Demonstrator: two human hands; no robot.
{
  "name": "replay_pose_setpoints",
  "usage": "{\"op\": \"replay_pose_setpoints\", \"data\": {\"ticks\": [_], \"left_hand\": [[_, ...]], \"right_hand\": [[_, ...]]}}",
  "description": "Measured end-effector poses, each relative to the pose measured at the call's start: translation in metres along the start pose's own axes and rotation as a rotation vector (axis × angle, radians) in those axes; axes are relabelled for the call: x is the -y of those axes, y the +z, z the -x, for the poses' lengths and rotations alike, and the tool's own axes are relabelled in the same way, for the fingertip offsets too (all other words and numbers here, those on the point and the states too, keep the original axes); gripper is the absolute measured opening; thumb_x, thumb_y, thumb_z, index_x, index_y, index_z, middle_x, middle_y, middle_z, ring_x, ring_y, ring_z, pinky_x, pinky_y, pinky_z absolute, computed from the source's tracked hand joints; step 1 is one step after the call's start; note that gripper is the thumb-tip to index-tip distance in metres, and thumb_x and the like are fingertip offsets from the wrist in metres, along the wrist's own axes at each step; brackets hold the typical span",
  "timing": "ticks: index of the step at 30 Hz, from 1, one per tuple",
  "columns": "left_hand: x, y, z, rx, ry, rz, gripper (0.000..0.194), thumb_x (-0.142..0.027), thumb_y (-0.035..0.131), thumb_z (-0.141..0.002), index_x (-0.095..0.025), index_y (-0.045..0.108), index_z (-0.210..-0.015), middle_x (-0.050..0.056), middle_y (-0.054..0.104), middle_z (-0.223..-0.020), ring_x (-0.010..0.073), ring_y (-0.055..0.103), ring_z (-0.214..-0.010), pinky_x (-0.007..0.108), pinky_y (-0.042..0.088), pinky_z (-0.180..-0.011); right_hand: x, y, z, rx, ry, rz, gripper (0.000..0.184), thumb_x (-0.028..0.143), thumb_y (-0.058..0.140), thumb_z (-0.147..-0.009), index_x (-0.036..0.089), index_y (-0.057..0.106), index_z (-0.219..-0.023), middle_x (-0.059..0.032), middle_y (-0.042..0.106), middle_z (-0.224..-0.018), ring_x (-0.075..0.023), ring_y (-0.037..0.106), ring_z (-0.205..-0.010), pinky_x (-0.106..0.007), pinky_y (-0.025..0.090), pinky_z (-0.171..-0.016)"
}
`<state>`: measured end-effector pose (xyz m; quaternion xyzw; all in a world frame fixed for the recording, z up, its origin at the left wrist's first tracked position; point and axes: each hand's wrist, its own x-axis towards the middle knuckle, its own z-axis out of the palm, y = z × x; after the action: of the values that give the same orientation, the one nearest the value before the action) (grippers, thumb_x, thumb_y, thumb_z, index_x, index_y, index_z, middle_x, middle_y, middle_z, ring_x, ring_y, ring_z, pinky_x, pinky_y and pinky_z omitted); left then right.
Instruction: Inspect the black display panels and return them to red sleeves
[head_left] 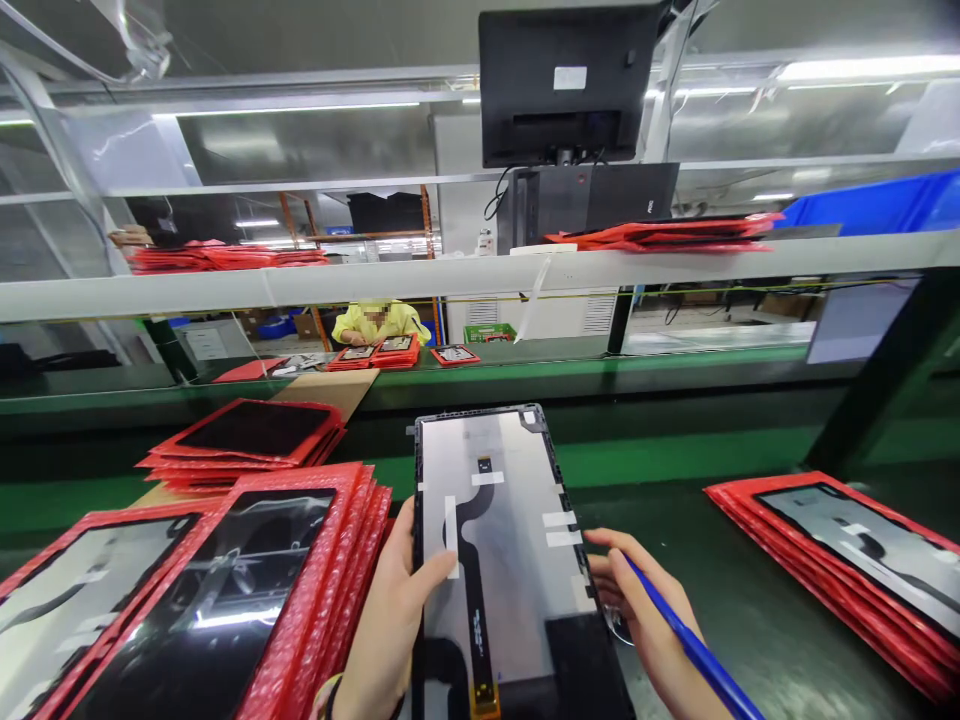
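Note:
A tablet screen panel, its grey back facing me, is held tilted up in front of me. White tape strips and a dark flex cable lie across that back. My left hand grips the panel's left edge, thumb over the front side near a tape strip. At the right edge is my right hand, fingers closed around a blue pen and close against the panel's side. The fingertips behind the panel are hidden.
Red bubble-wrap sleeves with panels are stacked at left, with another stack at right. A shelf rail crosses ahead, below a monitor. Beyond it a person in yellow sits by more red sleeves. A blue bin stands upper right.

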<state>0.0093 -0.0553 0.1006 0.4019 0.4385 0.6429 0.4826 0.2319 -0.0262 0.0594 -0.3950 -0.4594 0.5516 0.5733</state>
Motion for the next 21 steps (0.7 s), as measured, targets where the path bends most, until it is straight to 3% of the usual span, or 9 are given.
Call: {"op": "replay_pose_setpoints", "data": {"ticks": [3, 6, 9, 12, 15, 17, 21], "left_hand": [[-0.015, 0.011, 0.002, 0.011, 0.019, 0.051, 0.063, -0.019, 0.065, -0.076, -0.026, 0.043, -0.135, 0.001, 0.061, -0.131, 0.0200, 0.055, -0.120, 0.029, 0.041, -0.099], [-0.026, 0.016, 0.000, 0.027, 0.055, 0.066, 0.066, -0.020, 0.070, -0.072, -0.026, 0.048, -0.133, 0.001, 0.065, -0.126, 0.0197, 0.054, -0.121, 0.024, 0.045, -0.094], [-0.032, 0.017, -0.003, 0.024, 0.065, 0.059, 0.069, -0.025, 0.076, -0.067, -0.026, 0.050, -0.131, -0.001, 0.068, -0.120, 0.0181, 0.056, -0.120, 0.017, 0.047, -0.088], [-0.034, 0.014, -0.008, -0.025, 0.079, 0.059, 0.069, -0.028, 0.079, -0.063, -0.025, 0.053, -0.127, 0.000, 0.070, -0.117, 0.0212, 0.061, -0.113, 0.020, 0.051, -0.083], [-0.031, 0.010, -0.014, -0.102, 0.121, 0.039, 0.069, -0.031, 0.081, -0.057, -0.022, 0.058, -0.122, 0.003, 0.071, -0.115, 0.0262, 0.062, -0.111, 0.025, 0.053, -0.083], [-0.027, 0.006, -0.018, -0.142, 0.132, 0.020, 0.072, -0.032, 0.082, -0.053, -0.022, 0.059, -0.121, 0.003, 0.071, -0.116, 0.0272, 0.062, -0.110, 0.026, 0.053, -0.083], [-0.022, 0.000, -0.023, -0.160, 0.102, -0.016, 0.078, -0.035, 0.083, -0.053, -0.023, 0.056, -0.126, 0.005, 0.069, -0.121, 0.0297, 0.064, -0.107, 0.030, 0.055, -0.080]], "right_hand": [[0.023, 0.009, -0.004, 0.064, 0.016, -0.109, 0.028, 0.046, 0.072, -0.077, 0.025, 0.073, -0.095, -0.0035, 0.077, -0.081, -0.0166, 0.069, -0.069, -0.022, 0.053, -0.062], [0.039, 0.018, -0.006, 0.000, -0.008, -0.244, 0.028, 0.042, 0.081, -0.068, 0.028, 0.076, -0.091, -0.0006, 0.078, -0.087, -0.0149, 0.068, -0.074, -0.020, 0.054, -0.067], [0.051, 0.025, -0.007, 0.053, -0.008, -0.335, 0.028, 0.041, 0.082, -0.067, 0.026, 0.078, -0.090, -0.0006, 0.076, -0.072, -0.0142, 0.068, -0.066, -0.020, 0.054, -0.062], [0.057, 0.029, -0.007, 0.106, -0.009, -0.345, 0.027, 0.041, 0.082, -0.067, 0.024, 0.078, -0.088, -0.0009, 0.073, -0.065, -0.0134, 0.066, -0.059, -0.020, 0.053, -0.054], [0.057, 0.032, -0.007, 0.033, -0.044, -0.264, 0.028, 0.041, 0.083, -0.065, 0.026, 0.077, -0.087, -0.0015, 0.075, -0.077, -0.0143, 0.065, -0.065, -0.022, 0.052, -0.057], [0.056, 0.034, -0.008, -0.023, -0.113, -0.142, 0.028, 0.038, 0.082, -0.065, 0.025, 0.076, -0.089, 0.0003, 0.070, -0.073, -0.0135, 0.060, -0.064, -0.022, 0.049, -0.058], [0.056, 0.042, -0.017, 0.054, -0.237, 0.172, 0.016, 0.032, 0.069, -0.075, 0.018, 0.070, -0.083, 0.0085, 0.035, -0.050, -0.0093, 0.030, -0.050, -0.022, 0.030, -0.048]]}}
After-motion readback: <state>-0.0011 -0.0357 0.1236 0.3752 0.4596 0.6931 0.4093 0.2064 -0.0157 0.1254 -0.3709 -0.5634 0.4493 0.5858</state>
